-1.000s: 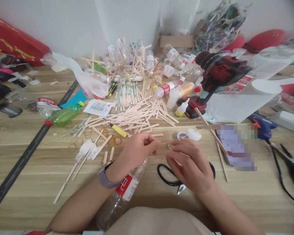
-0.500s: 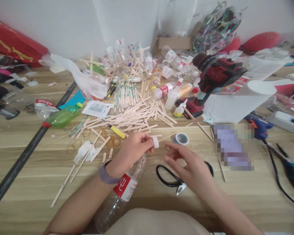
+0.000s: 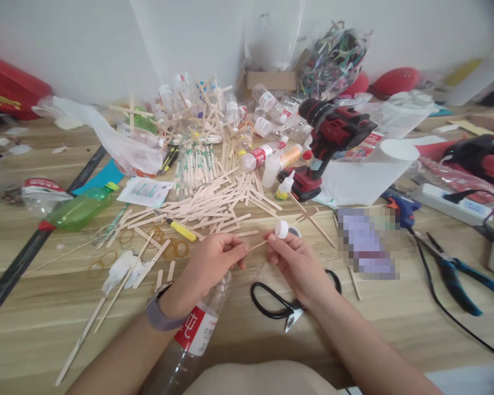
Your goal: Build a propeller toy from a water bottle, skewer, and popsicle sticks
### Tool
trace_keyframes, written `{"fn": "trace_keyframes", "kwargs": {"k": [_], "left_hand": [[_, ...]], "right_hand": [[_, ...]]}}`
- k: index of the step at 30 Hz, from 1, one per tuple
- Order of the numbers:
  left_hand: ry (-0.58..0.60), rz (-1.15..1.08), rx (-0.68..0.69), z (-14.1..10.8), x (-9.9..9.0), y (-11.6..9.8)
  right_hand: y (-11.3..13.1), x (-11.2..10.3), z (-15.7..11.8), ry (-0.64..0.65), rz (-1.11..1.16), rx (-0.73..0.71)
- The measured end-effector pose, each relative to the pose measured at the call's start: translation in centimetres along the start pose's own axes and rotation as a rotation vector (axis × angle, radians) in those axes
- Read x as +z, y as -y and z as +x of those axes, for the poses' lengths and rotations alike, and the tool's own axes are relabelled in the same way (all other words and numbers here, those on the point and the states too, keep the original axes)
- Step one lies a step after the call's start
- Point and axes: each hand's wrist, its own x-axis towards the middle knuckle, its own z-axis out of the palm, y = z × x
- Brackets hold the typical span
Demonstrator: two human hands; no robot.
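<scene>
Hands are meeting over the middle of the pale wooden table: the left hand is pinching one end of a thin wooden skewer between curled fingertips, and the right hand is gripping a small white plastic bottle cap at its fingertips, right at the skewer's other end. The skewer's long axis is running nearly level, left to right, rising slightly toward the cap, so its far end is pointing at the cap; whether it is entering the cap cannot be told. The cap's round face is tilting up toward the camera. Under the left wrist, which is wearing a grey watch, a clear plastic bottle with a red label is lying on its side, its neck pointing toward the hands. Black-handled scissors are lying just beneath the right hand. Beyond the hands a loose heap of flat wooden craft sticks is spreading across the table, with a yellow-handled tool at its near edge and tan rubber bands beside it. A red and black cordless drill is standing further back on the right, a green plastic bottle is lying at the left, and blue-handled pliers are resting at the right.
</scene>
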Motion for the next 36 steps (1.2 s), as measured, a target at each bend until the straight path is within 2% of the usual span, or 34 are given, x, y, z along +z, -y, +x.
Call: {"fn": "trace_keyframes", "kwargs": {"k": [4, 10, 14, 16, 18, 21, 23, 26, 29, 32, 36], "left_hand": [[0.084, 0.035, -0.015, 0.3, -0.4, 0.0], [0.212, -0.152, -0.107, 1.1, -1.1, 0.2], [0.161, -0.298, -0.136, 1.1, -1.1, 0.1], [0.115, -0.383, -0.156, 1.0, -1.1, -0.1], [0.074, -0.465, -0.173, 0.8, -1.2, -0.2], [0.048, -0.547, -0.187, 0.7, -1.3, -0.3], [0.043, -0.592, -0.204, 0.7, -1.1, -0.4], [0.04, -0.646, -0.217, 0.6, -0.8, -0.4], [0.043, -0.672, -0.205, 0.5, -0.4, -0.3], [0.02, -0.727, -0.2, 0.5, -0.3, -0.1], [0.015, -0.817, -0.181, 0.7, 0.0, 0.3]], "right_hand": [[0.8, -0.7, 0.7, -0.027, 0.057, 0.037], [1.8, -1.1, 1.2, 0.003, 0.11, 0.114], [2.2, -1.8, 0.9, 0.097, -0.106, 0.082], [2.5, -2.4, 0.6, 0.076, -0.265, 0.007], [2.8, -3.4, 0.3, -0.012, -0.481, -0.115], [3.2, -5.0, -0.2, -0.222, -0.838, -0.295], [3.3, -6.1, -0.4, -0.334, -0.991, -0.373], [3.1, -7.2, -0.4, -0.402, -1.109, -0.488], [2.9, -7.6, 0.0, -0.361, -1.194, -0.558], [3.2, -7.5, 1.4, -0.28, -1.239, -0.558], [3.8, -7.3, 5.2, -0.313, -1.256, -0.502]]}}
